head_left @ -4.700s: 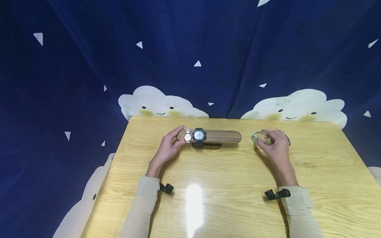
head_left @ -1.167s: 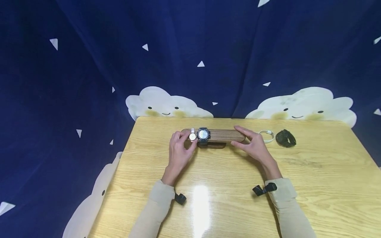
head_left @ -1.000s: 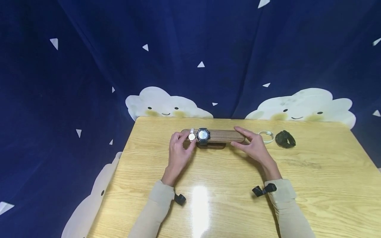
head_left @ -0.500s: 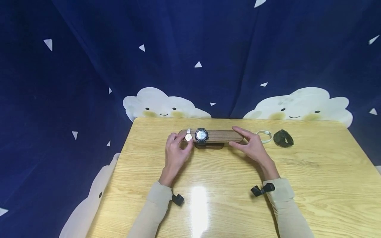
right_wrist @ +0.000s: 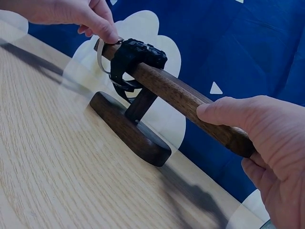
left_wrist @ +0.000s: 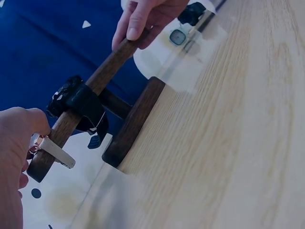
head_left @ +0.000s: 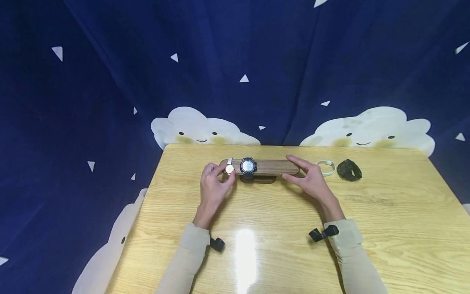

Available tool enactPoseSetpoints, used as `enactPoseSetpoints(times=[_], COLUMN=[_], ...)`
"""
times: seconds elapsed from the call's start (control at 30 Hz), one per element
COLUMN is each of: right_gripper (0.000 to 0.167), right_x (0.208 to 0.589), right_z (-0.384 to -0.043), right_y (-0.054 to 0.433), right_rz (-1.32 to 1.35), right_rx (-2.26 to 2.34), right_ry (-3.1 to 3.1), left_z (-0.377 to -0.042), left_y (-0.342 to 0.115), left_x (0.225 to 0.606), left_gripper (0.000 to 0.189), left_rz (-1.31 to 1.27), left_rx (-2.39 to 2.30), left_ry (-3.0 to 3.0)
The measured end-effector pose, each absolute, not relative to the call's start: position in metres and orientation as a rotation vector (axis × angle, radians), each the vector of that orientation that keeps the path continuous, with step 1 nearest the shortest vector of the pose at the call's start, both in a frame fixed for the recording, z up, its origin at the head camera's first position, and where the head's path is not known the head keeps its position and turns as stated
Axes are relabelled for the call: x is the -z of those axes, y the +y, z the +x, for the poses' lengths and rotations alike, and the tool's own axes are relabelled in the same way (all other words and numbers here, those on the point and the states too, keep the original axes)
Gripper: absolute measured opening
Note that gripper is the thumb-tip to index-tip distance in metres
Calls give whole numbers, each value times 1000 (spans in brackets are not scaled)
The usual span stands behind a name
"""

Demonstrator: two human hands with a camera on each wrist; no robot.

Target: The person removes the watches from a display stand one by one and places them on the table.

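My left hand (head_left: pixel 213 188) pinches a small round-faced watch with a white strap (left_wrist: pixel 58 152) between thumb and fingers. This watch loops around the left end of a dark wooden watch stand's bar (head_left: pixel 273 167). A chunky black watch (head_left: pixel 247 166) sits on the bar just to its right, with a gap between the two. My right hand (head_left: pixel 313 183) grips the bar's bare right end, thumb on the near side in the right wrist view. Beneath the bar, the stand's oblong base (right_wrist: pixel 128 129) rests on the table.
On the wood-grain table (head_left: pixel 286 228), right of the stand, lie a pale-banded watch (head_left: pixel 329 163) and a black watch (head_left: pixel 344 169) close together. A dark blue curtain (head_left: pixel 220 61) with clouds and white triangles hangs behind the table's back edge.
My right hand set the pale-banded watch on the table and took the bar's right end. My left hand moved onto the white-strapped watch and slid it left, away from the black one.
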State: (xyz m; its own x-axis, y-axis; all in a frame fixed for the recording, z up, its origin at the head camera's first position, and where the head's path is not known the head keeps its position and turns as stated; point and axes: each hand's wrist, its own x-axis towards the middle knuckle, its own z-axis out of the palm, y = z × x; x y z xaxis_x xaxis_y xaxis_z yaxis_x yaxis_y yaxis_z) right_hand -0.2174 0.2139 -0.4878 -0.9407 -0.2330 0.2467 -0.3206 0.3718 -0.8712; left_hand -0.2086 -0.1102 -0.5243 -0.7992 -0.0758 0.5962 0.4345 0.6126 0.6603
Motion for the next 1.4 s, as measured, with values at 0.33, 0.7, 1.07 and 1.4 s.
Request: enactPoseSetpoints(times=[0.33,0.7,1.07,1.4], right_gripper=[60,61,61,60], right_x=[484,485,489,487], right_z=[-216,-217,-218,-217], right_y=[213,214,215,214], right_rz=[516,514,513,518], right_rx=[-1640,-1651,-1657,-1633], right_ry=[-2533,-2539,-2541,-2545], left_z=[-211,-212,-213,-214], left_y=[-115,-120,-130,-136], left_x=[523,521,518,517], left_gripper=[36,34,32,32], left_rz=[-281,-242,-199,-184], left_rx=[1045,1007,1027,1023], left_ry=[-2248,-2242,-2215,-2224])
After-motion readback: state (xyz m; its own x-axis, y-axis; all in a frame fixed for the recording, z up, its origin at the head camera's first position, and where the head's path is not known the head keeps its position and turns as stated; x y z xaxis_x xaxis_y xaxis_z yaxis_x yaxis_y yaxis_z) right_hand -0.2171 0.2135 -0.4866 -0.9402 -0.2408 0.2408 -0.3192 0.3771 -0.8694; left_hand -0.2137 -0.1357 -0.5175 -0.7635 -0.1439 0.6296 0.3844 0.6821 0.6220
